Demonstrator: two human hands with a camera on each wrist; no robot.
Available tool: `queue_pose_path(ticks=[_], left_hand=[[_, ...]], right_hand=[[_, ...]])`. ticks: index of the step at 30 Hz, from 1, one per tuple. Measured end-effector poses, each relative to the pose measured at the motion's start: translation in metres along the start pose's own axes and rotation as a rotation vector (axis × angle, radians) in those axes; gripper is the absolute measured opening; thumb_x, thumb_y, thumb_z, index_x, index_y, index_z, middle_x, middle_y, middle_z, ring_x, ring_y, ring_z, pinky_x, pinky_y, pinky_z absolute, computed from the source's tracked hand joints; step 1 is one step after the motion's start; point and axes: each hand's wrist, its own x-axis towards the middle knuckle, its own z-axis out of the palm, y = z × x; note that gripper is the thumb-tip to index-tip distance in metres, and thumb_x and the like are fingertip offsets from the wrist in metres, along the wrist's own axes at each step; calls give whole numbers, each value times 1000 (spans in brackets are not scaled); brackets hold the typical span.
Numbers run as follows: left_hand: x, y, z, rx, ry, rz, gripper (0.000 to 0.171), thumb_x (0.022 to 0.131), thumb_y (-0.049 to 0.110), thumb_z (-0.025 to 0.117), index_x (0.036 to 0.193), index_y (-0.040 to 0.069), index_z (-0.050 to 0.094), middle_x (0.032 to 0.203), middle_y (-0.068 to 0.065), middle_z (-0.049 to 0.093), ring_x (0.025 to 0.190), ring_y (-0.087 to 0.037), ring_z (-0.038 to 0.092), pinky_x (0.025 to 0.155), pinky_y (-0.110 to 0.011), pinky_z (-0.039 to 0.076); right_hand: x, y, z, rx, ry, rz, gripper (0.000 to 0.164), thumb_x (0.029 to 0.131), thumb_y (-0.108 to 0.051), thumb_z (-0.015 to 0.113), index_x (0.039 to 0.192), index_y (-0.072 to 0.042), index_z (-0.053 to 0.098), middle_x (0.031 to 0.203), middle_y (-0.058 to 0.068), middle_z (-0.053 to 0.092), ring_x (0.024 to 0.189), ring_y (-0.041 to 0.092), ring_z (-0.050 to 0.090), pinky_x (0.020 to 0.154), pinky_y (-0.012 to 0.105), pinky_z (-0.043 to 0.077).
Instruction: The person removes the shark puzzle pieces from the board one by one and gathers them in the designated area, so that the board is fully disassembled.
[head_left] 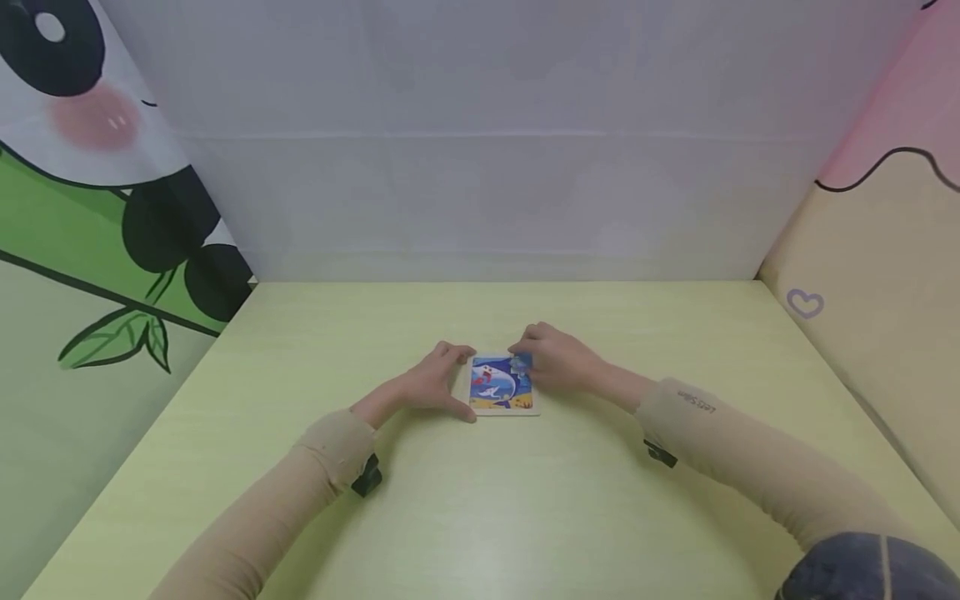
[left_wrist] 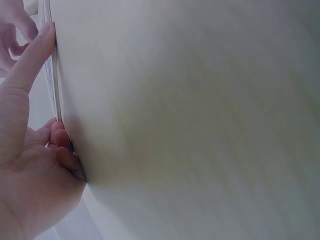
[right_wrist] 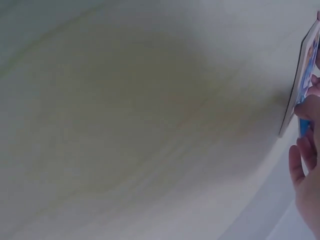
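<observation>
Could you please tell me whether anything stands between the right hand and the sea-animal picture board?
Nothing visible does: the right hand is at the upper right corner of the sea-animal picture board, and the left hand holds its left side.

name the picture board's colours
The picture board is mostly blue, with white, yellow and some red; best in the head view.

Small dark lettering (head_left: 697, 401) stands on the right sleeve (head_left: 750, 454), along the forearm: the first word looks like "Let's"; the second, beginning with S, is too small to read surely.
</observation>
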Motion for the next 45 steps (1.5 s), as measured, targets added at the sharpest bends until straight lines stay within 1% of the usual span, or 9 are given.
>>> queue_pose_path(ticks=[4,8,20,24,29,33,40,42,45], left_hand=[[0,2,0,-10,-4,-10,110,65,43,90,152,8,32,141,-16,39,130,-30,43,118,-51,33],[-1,2,0,-10,-6,-13,110,65,42,91,152,9,32,141,-16,39,131,-30,43,118,-51,33],[1,-3,2,-14,-10,-14,111,64,42,91,152,11,31,142,-15,37,131,-29,43,118,-49,33],[2,-3,3,-12,-6,-10,111,65,42,91,152,10,30,142,-15,38,130,-29,43,118,-50,34],[1,-2,2,-7,-6,-16,111,65,43,90,152,11,30,142,-14,38,130,-28,43,118,-49,33],[1,-2,2,-7,-5,-14,111,65,43,90,153,11,30,142,-14,38,131,-28,43,118,-49,33],[3,-5,3,3,-5,-15,111,65,44,90,153,11,30,143,-14,37,131,-29,43,118,-49,34],[4,-5,3,5,-4,-12,111,65,44,90,153,10,30,143,-15,37,131,-29,43,118,-49,34],[4,-5,3,4,-6,-8,111,65,44,90,152,10,30,143,-15,37,132,-29,43,118,-49,34]], right_hand=[[-6,8,0,135,38,56,43,87,-11,71,129,-13,66,113,5,63,104,20,57,90,35,51],[-11,24,0,222,55,95,45,87,-11,71,131,-16,65,115,2,63,105,20,55,89,35,50],[-33,77,-5,301,60,165,44,82,-5,72,125,-13,69,115,5,68,97,19,60,84,34,52],[-43,98,-11,391,43,207,41,85,-5,71,125,-13,69,119,7,69,103,22,65,90,38,55],[-57,119,-22,468,8,227,38,88,-4,69,125,-7,68,126,16,65,112,33,65,97,45,55],[-71,133,-28,468,17,228,36,90,-4,67,126,-3,67,126,20,63,114,37,63,99,49,53],[-91,150,-35,437,17,268,34,93,-4,63,128,-4,65,129,21,59,116,38,59,102,55,48],[-95,154,-38,427,7,275,35,94,-7,63,129,-5,65,130,21,58,117,38,58,102,55,48],[-98,158,-42,403,-22,291,36,94,-12,65,130,-9,65,129,18,60,116,35,58,101,47,47]])
